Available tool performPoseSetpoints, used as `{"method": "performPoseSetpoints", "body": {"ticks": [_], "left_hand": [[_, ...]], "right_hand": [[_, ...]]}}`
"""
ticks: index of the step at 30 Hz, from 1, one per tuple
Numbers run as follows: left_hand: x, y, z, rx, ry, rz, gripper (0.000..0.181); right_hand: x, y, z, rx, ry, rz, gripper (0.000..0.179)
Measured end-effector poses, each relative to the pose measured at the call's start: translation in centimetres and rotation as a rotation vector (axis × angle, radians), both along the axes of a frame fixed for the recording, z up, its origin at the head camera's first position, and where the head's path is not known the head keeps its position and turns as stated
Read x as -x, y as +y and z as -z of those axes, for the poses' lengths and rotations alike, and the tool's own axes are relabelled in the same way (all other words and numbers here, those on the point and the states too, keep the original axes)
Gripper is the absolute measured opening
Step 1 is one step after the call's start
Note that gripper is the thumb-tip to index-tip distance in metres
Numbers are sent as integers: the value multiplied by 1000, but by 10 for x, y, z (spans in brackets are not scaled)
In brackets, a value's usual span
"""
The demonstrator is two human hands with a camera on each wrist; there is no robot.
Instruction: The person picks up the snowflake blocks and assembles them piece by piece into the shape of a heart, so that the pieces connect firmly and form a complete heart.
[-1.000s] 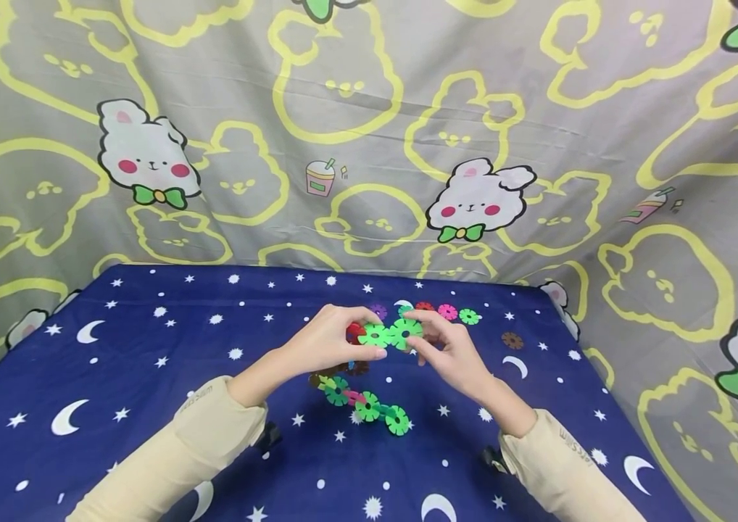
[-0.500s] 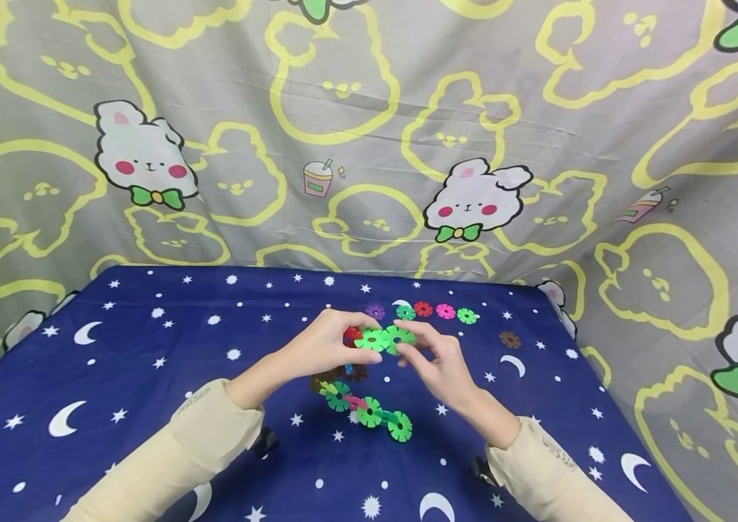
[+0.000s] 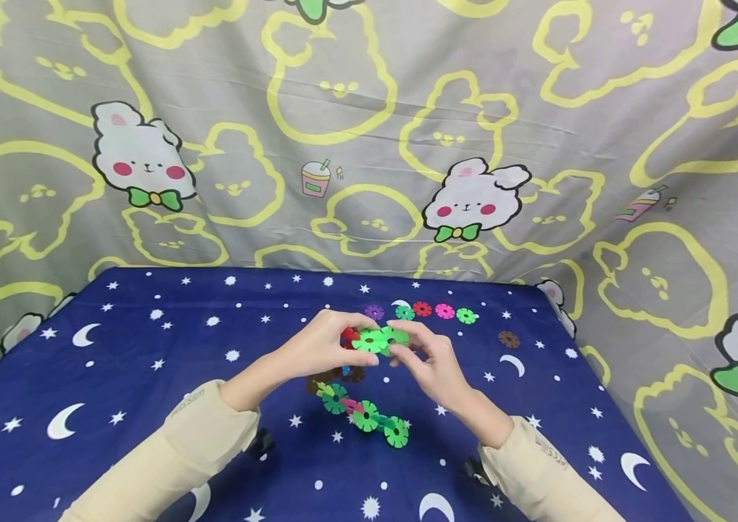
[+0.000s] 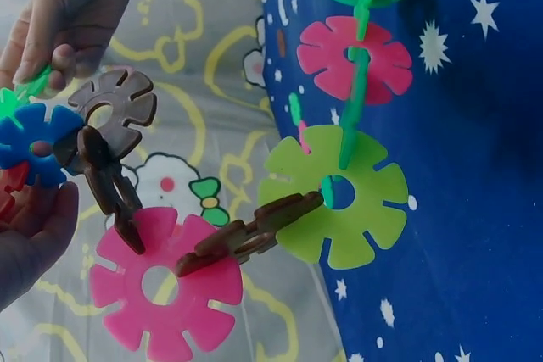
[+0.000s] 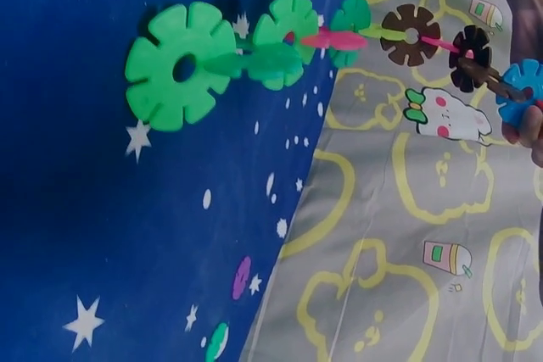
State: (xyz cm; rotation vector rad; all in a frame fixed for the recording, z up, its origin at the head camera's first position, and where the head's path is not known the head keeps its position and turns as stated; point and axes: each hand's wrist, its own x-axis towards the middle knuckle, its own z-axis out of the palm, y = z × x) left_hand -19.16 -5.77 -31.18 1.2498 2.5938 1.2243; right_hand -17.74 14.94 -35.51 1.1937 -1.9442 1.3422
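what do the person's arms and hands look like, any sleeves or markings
Both the left hand and right hand are bare, without gloves. The left sleeve and right sleeve are long, loose and cream-beige, with dark lettering near each cuff, too small to read surely. A small dark object shows below each wrist.

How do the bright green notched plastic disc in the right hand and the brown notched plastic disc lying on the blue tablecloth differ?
Colour: the green disc is bright, the brown disc dull. Pose: the right hand holds the green disc up; the brown disc lies flat on the tablecloth. In the head view, the green disc overlaps a second green disc; the brown disc lies apart. Both are round and notched.
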Motion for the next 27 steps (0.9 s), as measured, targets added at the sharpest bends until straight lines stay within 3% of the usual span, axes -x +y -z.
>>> {"method": "performPoseSetpoints", "body": {"ticks": [8,16,27], "left_hand": [[2,-2,1,37,2,-38,42],[2,-3,0,42,3,-45,42],[0,2,1,6,-34,-8,43]], "right_hand": [[-3,7,1,-79,-77,25,52],[-2,5,2,-77,-85,36,48],[-2,1,0,-87,-58,10,40]]}}
